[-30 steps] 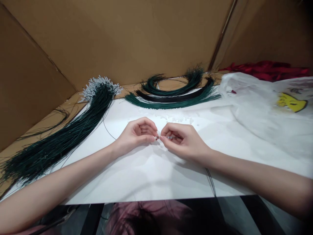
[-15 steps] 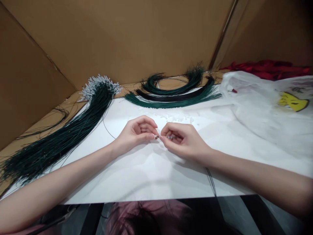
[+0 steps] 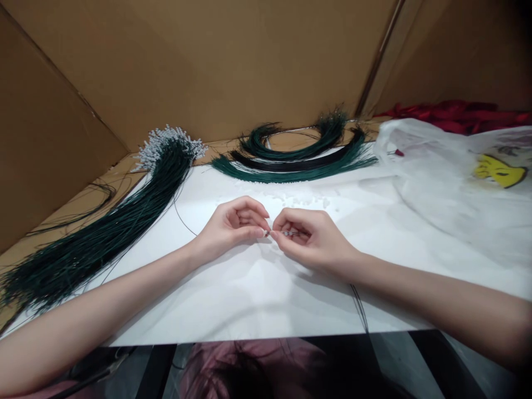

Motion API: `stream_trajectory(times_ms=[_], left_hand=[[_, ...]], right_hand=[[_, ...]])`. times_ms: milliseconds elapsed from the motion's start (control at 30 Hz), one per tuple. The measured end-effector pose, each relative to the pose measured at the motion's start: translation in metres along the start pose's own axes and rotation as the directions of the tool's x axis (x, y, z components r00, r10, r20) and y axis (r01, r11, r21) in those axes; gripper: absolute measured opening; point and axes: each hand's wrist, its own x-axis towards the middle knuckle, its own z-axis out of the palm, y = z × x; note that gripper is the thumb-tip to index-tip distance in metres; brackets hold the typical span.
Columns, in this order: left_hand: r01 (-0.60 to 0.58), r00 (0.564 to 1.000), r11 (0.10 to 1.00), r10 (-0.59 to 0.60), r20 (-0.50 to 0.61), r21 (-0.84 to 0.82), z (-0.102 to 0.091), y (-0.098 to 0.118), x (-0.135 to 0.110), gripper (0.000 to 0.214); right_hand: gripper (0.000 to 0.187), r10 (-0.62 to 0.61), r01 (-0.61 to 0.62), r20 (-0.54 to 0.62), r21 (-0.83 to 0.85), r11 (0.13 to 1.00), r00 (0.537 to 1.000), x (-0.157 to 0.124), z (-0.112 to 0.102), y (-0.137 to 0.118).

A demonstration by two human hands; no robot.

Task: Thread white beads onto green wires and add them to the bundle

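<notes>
Pinching wire (image 3: 291,233) amid sheet (image 3: 249,302): left hand (image 3: 233,226), right hand (image 3: 312,239).

dark green wires (image 3: 95,244), white sheet (image 3: 249,299), red cloth (image 3: 453,113)

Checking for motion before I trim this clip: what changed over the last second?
Nothing was taken up or let go. The left hand and right hand stay fingertip to fingertip, pinching the beaded wire over the white sheet. The green wire bundle and plastic bag lie as before; the view only drifts slightly.
</notes>
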Motion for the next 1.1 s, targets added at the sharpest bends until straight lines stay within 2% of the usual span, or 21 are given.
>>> stream_trajectory(times_ms=[433,633,767,967,1100], left_hand=[[-0.011,1.000,0.997,0.012,-0.007,0.074,0.002,0.001,-0.001,0.027],[-0.055,0.998,0.987,0.054,0.009,0.149,0.005,0.003,-0.003,0.023],[-0.078,0.997,0.979,0.080,-0.002,0.189,0.010,0.003,-0.002,0.021],[-0.073,0.997,0.987,0.075,-0.013,0.145,0.015,0.002,-0.001,0.022],[-0.078,0.996,0.980,0.083,-0.018,0.183,0.012,0.002,0.001,0.021]], right_hand=[[0.008,-0.008,0.009,0.011,-0.028,1.000,1.000,-0.001,0.001,0.001],[0.001,0.050,-0.050,0.000,-0.009,0.999,0.999,-0.001,0.001,0.002],[0.009,0.061,-0.062,0.025,0.022,0.998,0.998,-0.001,0.000,0.002],[0.012,0.071,-0.072,0.020,0.044,0.996,0.997,0.000,0.000,0.004],[0.008,0.081,-0.081,0.005,0.024,0.996,0.997,0.000,-0.001,0.005]])
